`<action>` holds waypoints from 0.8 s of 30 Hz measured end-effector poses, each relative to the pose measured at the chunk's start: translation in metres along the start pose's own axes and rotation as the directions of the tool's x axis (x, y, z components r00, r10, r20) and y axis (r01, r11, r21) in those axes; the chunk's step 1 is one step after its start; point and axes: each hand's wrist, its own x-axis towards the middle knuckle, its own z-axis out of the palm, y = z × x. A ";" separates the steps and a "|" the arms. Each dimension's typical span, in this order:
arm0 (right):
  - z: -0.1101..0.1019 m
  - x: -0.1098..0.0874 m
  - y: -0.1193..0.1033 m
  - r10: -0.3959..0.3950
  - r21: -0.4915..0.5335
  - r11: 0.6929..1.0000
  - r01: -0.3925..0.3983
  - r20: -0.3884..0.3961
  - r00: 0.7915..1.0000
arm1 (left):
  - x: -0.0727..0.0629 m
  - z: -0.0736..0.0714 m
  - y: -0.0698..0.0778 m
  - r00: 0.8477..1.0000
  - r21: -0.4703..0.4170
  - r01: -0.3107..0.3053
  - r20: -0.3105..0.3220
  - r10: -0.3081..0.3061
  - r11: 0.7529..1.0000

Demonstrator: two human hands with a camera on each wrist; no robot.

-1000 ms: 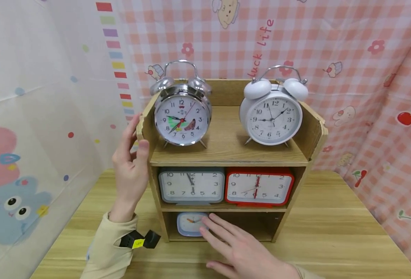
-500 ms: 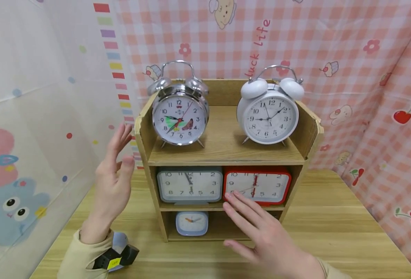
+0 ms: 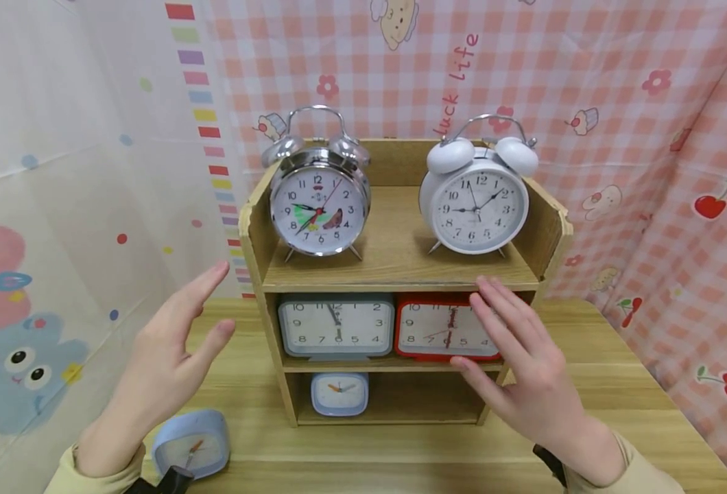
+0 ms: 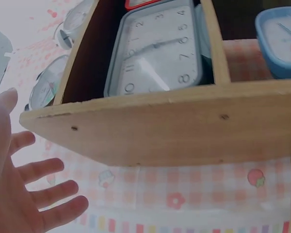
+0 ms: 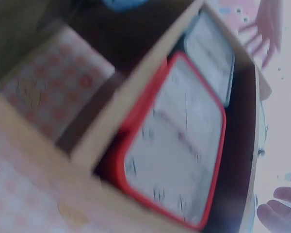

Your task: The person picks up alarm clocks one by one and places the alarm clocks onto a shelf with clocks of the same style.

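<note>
My left hand (image 3: 169, 363) is held in the air left of the wooden shelf (image 3: 400, 274), fingers extended and holding nothing. In the left wrist view its fingers (image 4: 63, 213) are spread near the shelf's side panel. My right hand (image 3: 530, 374), fingers straight, hovers before the shelf's right side and partly hides the red rectangular clock (image 3: 422, 329). Beside that clock stands a grey one (image 3: 302, 333). A silver twin-bell alarm clock (image 3: 320, 213) and a white one (image 3: 477, 206) stand on top. One small blue clock (image 3: 340, 394) sits in the bottom compartment, at left.
Another small blue clock (image 3: 197, 442) is on the wooden table (image 3: 314, 460), partly behind my left wrist strap. Pink checked cloth (image 3: 370, 82) hangs behind the shelf, and a white patterned cloth (image 3: 92, 206) lines the left side.
My left hand has left the shelf's side and drawn left and down, uncovering the table's blue clock. My right hand has moved from the lower blue clock up and right.
</note>
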 end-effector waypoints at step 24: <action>-0.038 0.016 0.059 0.464 -0.082 0.879 -0.469 -0.076 0.882 | -0.062 -0.007 -0.058 0.947 0.192 0.103 0.281 -0.155 0.976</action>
